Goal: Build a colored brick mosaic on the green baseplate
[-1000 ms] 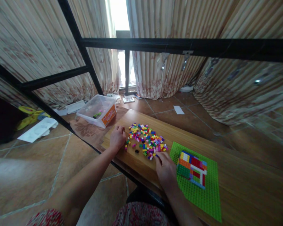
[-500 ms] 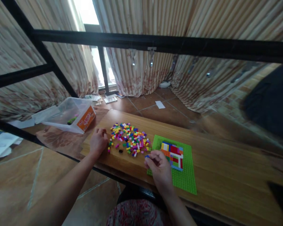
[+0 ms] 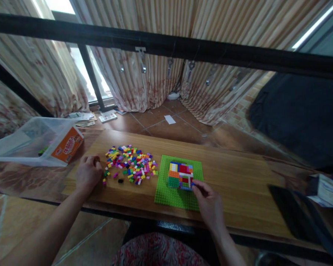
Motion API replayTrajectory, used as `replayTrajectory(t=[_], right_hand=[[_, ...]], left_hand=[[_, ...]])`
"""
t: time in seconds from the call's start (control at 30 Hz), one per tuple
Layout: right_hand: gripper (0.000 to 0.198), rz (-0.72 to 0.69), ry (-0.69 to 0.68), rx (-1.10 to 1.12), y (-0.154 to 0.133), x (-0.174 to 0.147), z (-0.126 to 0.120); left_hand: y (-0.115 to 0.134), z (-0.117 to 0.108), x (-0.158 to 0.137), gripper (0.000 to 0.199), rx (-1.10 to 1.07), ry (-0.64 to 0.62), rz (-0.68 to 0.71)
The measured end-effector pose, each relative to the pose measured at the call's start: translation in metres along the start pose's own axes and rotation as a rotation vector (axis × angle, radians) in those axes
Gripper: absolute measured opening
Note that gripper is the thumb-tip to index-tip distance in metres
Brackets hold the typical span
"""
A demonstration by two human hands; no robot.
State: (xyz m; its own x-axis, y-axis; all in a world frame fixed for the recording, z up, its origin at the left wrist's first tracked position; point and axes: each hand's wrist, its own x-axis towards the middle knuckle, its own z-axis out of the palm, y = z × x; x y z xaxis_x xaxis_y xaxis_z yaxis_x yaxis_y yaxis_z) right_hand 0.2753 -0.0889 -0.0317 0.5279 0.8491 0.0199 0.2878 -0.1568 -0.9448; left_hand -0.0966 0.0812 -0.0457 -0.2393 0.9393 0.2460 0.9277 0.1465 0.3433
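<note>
A green baseplate (image 3: 166,199) lies on the wooden board, carrying a patch of coloured bricks (image 3: 174,173) in red, orange, yellow, green, white and blue. My right hand (image 3: 211,203) pinches a small blue brick (image 3: 193,184) at the right edge of that patch; whether it touches the patch I cannot tell. My left hand (image 3: 89,173) rests on the board with curled fingers, left of a loose heap of small bricks (image 3: 133,162). What its fingers hold, if anything, is hidden. One black brick (image 3: 120,181) lies just in front of the heap.
A clear plastic box (image 3: 39,147) with an orange label stands at the left. The wooden board (image 3: 238,184) runs on to the right, where a dark flat object (image 3: 291,210) lies. A black metal bar (image 3: 166,42) crosses above, before striped curtains (image 3: 155,81).
My right hand has moved with the blue brick from the baseplate's left side to the right edge of the brick patch. The view has turned right. My left hand stays beside the heap.
</note>
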Motion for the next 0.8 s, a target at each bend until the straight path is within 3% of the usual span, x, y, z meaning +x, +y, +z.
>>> replayTrajectory(t=[0.4, 0.8], right_hand=[[0.029, -0.169, 0.037, -0.36, 0.0, 0.019, 0.005], [0.028, -0.245, 0.034, -0.466, -0.004, 0.02, 0.023]], left_hand=[[0.002, -0.002, 0.0, 0.031, 0.004, -0.013, -0.009], [-0.002, 0.002, 0.0, 0.029, 0.013, 0.008, 0.006]])
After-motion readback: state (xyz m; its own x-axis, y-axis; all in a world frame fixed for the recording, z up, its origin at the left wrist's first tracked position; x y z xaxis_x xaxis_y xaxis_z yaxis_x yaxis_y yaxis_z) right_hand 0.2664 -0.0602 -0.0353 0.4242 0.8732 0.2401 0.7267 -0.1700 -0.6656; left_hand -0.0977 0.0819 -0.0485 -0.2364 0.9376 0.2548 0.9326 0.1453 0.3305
